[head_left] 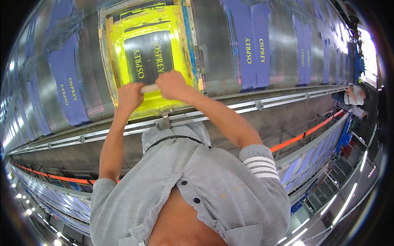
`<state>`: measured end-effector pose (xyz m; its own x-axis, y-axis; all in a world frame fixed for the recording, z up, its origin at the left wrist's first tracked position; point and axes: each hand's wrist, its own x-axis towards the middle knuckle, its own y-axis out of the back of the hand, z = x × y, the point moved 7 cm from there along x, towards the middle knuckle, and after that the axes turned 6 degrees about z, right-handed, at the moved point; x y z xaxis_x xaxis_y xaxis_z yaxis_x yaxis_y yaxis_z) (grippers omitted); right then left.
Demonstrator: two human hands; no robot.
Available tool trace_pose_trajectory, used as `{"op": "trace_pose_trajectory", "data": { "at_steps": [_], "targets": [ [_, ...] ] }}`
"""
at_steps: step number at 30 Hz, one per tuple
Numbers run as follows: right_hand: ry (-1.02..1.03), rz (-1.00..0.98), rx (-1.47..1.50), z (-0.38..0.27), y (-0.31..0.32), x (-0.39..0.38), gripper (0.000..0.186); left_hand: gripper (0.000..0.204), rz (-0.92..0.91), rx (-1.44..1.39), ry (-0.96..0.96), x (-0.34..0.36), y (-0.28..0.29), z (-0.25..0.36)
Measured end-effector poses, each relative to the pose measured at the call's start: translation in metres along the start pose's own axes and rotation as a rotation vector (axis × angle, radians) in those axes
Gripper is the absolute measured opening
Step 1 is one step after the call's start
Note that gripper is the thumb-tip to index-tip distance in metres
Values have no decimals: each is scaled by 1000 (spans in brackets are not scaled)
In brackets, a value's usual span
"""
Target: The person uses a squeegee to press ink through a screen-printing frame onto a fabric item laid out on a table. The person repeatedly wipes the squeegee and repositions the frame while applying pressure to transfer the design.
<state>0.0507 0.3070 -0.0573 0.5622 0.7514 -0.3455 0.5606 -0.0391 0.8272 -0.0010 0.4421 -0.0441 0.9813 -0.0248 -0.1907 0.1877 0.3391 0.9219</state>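
My left hand (130, 98) and my right hand (174, 85) are both closed round a squeegee (150, 88), of which a pale handle shows between them. It is held across the near end of a screen-printing frame (106, 61). Bright yellow ink (179, 53) coats the border of the mesh. Through the mesh's darker middle (147, 53), yellow lettering shows. The squeegee's blade is hidden under my hands. The frame lies on a long grey print table (209, 53), its near side at a metal rail (164, 119) in front of my body.
Purple fabric pieces (254, 49) with yellow lettering lie on the table right of the frame, and more purple pieces (67, 82) lie to its left. Behind me runs an orange strip (303, 133) beside another table. A person (355, 98) stands at the far right.
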Motion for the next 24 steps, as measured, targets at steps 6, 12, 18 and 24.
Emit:
{"op": "trace_pose_trajectory", "data": {
  "at_steps": [6, 12, 18, 24],
  "targets": [
    [-22, 42, -94, 69, 100, 130, 23, 31, 5, 124, 58, 162, 42, -48],
    [-42, 127, -129, 89, 114, 146, 22, 34, 35, 117, 49, 191, 45, -40],
    [132, 256, -80, 16, 26, 17, 14, 36, 114, -86, 23, 32, 3, 1],
    [92, 126, -44, -3, 7, -13, 13, 34, -51, -85, 33, -3, -1, 10]
  ]
}}
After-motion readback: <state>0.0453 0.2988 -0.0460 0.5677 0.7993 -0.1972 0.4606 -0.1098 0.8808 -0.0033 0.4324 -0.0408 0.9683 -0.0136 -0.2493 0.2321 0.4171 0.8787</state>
